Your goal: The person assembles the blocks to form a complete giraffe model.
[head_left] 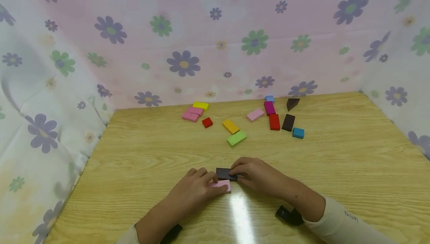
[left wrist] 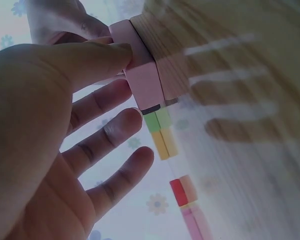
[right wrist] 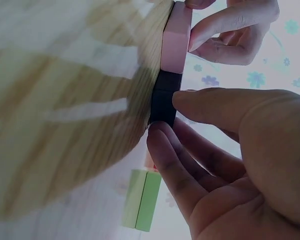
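On the near part of the wooden table (head_left: 151, 162), my left hand (head_left: 191, 193) pinches a pink rectangular block (head_left: 224, 184) between thumb and index finger. In the left wrist view its other fingers are spread apart, off the block. Just beyond the pink block lies a black rectangular block (head_left: 223, 172), close against it. My right hand (head_left: 263, 177) grips the right end of this black block, thumb on the near side and fingers on the far side. Both blocks lie flat, as the pink block (right wrist: 175, 47) and black block (right wrist: 164, 102) show in the right wrist view.
Farther back lie a green block (head_left: 236, 138), orange block (head_left: 230, 126), small red block (head_left: 207, 122), yellow block (head_left: 201, 106) and two pink ones (head_left: 190, 116). Back right are a red block (head_left: 274, 122), dark block (head_left: 288, 122), blue block (head_left: 298, 133) and dark triangular block (head_left: 292, 104). Flowered cloth (head_left: 208, 42) hangs behind.
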Motion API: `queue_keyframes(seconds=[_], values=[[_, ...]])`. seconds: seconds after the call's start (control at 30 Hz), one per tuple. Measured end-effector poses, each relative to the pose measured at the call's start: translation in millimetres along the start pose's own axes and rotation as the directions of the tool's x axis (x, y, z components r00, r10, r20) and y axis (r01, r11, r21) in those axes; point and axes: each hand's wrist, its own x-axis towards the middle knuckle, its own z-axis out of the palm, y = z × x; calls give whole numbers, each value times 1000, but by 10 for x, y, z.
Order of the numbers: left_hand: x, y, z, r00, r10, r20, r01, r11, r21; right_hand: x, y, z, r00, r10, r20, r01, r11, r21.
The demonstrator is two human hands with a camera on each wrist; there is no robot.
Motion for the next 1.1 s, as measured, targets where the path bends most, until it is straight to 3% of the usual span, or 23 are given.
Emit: queue_keyframes(seconds=[0.27,0.63,1.1], values=[[-15,23,2,1000,-10,17,10,999,-42,-17,-9,28,999,-34,13,34,999,-25],[-6,38,1,1000,-14,-16,13,999,-45,-13,-2,56,999,-44,19,45,998,-38],[-10,21,-15,998,-7,68,6,1000,5,-12,-101,99,997,75,-22,-76,996,-56]])
